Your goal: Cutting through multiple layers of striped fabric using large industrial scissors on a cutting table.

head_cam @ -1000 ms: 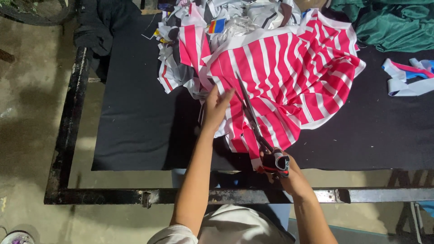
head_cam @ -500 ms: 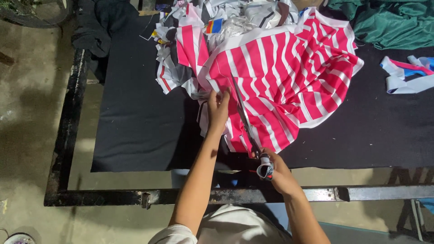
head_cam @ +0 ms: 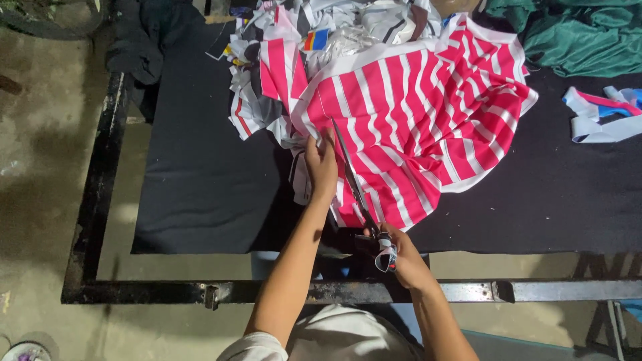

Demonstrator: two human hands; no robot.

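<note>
near the frame's centre the right hand (head_cam: 401, 257) grips the handles of long scissors (head_cam: 354, 184), blades lying along the pink-and-white striped fabric (head_cam: 428, 120). the left hand (head_cam: 321, 167) presses flat on that fabric's left edge, over the black table cover (head_cam: 200, 194), below a scrap pile (head_cam: 267, 80).

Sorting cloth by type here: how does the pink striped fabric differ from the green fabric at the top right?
The pink striped fabric has pink and white stripes; the green fabric is plain. The striped piece lies spread on the black table cover, with the left hand on it and the scissors, held by the right hand, lying along it; the green one lies bunched, untouched. Both rest on the same table.
</note>
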